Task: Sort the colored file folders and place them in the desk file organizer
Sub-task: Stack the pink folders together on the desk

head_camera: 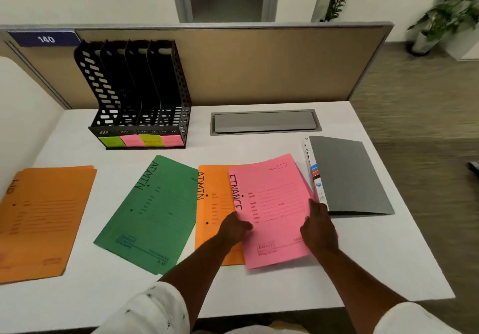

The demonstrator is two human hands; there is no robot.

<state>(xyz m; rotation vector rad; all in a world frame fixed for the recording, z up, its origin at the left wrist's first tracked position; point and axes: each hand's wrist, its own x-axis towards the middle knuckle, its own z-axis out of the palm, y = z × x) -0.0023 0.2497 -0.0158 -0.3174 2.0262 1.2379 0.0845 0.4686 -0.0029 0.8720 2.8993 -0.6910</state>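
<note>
Noting layout, left to right. File organizer (134,95) stands at the far left of the desk (259,289), four slots, all showing dark, with coloured labels along its near base; writing on them unreadable. Green folder (153,212) marked ADMIN lies flat, near of the organizer. Right of it, an orange folder (212,204), also ADMIN, partly covered by the pink FINANCE folder (274,204).

Left hand (234,227): reaches over the orange folder, fingers curled onto the pink folder's left edge, pinching it. Right hand (318,230): knuckles up on the right margin, fingers bent down; clamped or only pressing, cannot tell.

Key relation: the pink folder sits between the two hands, long axis running near-to-far, far end tilted slightly right. The organizer lies far and left of both hands, well apart; the left hand is the nearer. Judgement: the folder needs carrying far-left and standing on edge to enter a slot.
</note>
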